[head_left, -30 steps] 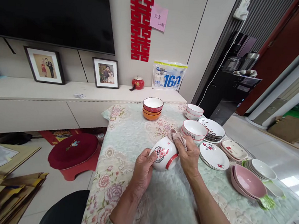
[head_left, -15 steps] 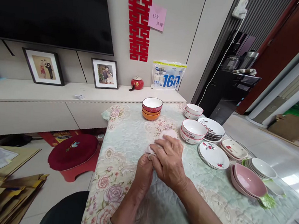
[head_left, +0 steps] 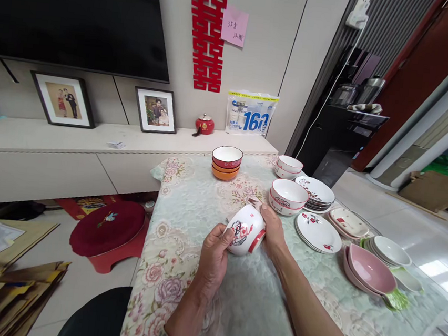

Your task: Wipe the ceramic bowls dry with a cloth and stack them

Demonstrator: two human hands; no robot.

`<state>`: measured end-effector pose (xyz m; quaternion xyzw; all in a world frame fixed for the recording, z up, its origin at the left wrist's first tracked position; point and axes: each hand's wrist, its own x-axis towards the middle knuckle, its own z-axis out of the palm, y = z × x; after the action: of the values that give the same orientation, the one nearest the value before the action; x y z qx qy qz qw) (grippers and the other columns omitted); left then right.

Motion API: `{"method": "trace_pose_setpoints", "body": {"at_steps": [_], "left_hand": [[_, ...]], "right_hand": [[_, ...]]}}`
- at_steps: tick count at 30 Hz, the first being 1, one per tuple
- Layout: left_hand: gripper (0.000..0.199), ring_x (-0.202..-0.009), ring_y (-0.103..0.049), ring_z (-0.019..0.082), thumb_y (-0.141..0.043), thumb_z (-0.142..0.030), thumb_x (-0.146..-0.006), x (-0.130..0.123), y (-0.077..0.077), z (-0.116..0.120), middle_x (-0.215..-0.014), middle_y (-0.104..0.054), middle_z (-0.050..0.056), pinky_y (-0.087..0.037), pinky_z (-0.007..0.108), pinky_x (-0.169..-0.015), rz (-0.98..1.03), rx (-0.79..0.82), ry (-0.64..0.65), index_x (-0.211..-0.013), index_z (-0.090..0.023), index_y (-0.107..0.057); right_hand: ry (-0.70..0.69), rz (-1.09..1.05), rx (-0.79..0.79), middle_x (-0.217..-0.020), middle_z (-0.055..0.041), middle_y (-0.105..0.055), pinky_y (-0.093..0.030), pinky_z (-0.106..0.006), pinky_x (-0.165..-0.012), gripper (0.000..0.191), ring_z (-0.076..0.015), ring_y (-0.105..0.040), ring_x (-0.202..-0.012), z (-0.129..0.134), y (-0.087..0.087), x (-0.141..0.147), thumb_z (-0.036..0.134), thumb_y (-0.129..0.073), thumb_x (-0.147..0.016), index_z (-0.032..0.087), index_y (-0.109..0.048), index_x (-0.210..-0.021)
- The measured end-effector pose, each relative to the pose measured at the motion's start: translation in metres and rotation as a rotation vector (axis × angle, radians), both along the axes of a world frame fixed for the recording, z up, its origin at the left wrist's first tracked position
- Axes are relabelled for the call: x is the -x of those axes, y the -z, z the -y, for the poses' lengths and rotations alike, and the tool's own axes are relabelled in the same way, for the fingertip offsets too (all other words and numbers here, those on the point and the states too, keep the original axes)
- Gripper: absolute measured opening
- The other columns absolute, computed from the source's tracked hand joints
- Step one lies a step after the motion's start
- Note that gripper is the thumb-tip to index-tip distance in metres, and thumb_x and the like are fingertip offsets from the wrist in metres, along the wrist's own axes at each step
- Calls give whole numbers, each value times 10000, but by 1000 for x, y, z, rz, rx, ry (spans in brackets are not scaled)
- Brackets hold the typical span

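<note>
A white bowl [head_left: 244, 228] with red and black drawings is tilted on its side between my two hands, above the flowered tablecloth [head_left: 188, 212]. My left hand [head_left: 216, 249] grips its left rim, thumb on the outside. My right hand [head_left: 272, 228] holds its right side near the red foot ring. Part of a pale cloth [head_left: 255, 203] shows behind the bowl by my right fingers; the rest is hidden. Beyond my hands stands a stack of red and orange bowls [head_left: 226, 164]. White bowls with red rims [head_left: 289, 195] stand to the right.
Flowered plates [head_left: 318, 232], a pink leaf-shaped dish [head_left: 372, 271], small white bowls [head_left: 392, 251] and rectangular dishes [head_left: 348, 222] cover the table's right side. A red stool [head_left: 108, 228] stands left of the table. A cabinet [head_left: 131, 140] with framed photos runs along the back.
The white bowl now shows clearly, turned on its side between my hands. My right hand has moved off the top to the right side, and less of the pale cloth is visible.
</note>
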<state>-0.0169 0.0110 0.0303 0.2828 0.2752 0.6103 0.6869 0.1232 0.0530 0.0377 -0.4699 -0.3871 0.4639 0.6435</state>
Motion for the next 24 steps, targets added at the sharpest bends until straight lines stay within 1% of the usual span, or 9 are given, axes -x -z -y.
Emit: {"method": "trace_pose_setpoints", "body": {"at_steps": [3,5,8,10,12,15,18,21,24], "left_hand": [[341,-574,-430,86,-794,-357,-676,0,-2,1,-593,-552,-38,-357,207,-579,16,3,-5,-626,-161,-520],[348,-576,-434,88,-789,-372,-684,0,-2,2,-598,-556,-35,-359,210,-579,17,5,0,-626,-162,-518],[333,-579,-439,91,-769,-383,-711,0,-1,2,-609,-559,-32,-360,215,-580,18,0,-1,-641,-165,-528],[316,-578,-443,92,-760,-379,-724,-1,1,2,-616,-561,-31,-359,217,-576,25,-4,0,-651,-166,-539],[293,-588,-461,94,-755,-369,-731,-1,1,1,-637,-578,-27,-371,220,-584,45,-5,6,-662,-165,-556],[227,-662,-526,108,-769,-335,-711,-1,-1,0,-712,-629,-11,-411,228,-648,74,-8,6,-723,-162,-621],[236,-749,-577,136,-806,-283,-635,-1,-5,-1,-815,-682,13,-442,253,-734,89,8,4,-803,-169,-685],[189,-687,-564,135,-817,-261,-596,1,-8,-1,-748,-674,13,-446,256,-698,78,16,20,-687,-163,-683],[173,-623,-533,112,-809,-270,-628,2,-9,0,-678,-648,-2,-430,232,-636,61,13,18,-657,-160,-680]], "right_hand": [[-28,-184,100,-809,-31,-720,-493,-319,-641,390,-218,-634,-723,-2,3,3,500,-671,-746,184,-685,-974],[1,-150,97,-781,-21,-711,-481,-311,-616,367,-209,-623,-691,-2,3,3,502,-672,-746,185,-687,-929],[80,124,-5,-850,-27,-722,-488,-330,-668,363,-221,-632,-756,4,-1,0,518,-598,-822,195,-703,-947],[140,391,-141,-1004,-53,-720,-487,-377,-815,364,-251,-633,-933,11,-7,0,490,-537,-881,203,-707,-1025],[169,652,-315,-1161,-81,-675,-420,-428,-977,337,-267,-572,-1125,20,-15,4,419,-489,-927,210,-695,-1093],[123,972,-549,-1275,-111,-600,-371,-468,-1034,305,-265,-507,-1213,36,-28,16,305,-447,-953,207,-673,-1134],[49,1225,-668,-1299,-111,-586,-314,-528,-1069,263,-279,-492,-1218,47,-36,30,254,-493,-932,204,-663,-1126],[2,1330,-687,-1276,-89,-615,-240,-560,-1109,248,-278,-496,-1218,50,-40,35,243,-524,-920,227,-658,-1129],[-19,1201,-649,-1271,-89,-621,-318,-506,-1079,264,-263,-512,-1210,42,-39,24,262,-509,-928,235,-666,-1139]]}}
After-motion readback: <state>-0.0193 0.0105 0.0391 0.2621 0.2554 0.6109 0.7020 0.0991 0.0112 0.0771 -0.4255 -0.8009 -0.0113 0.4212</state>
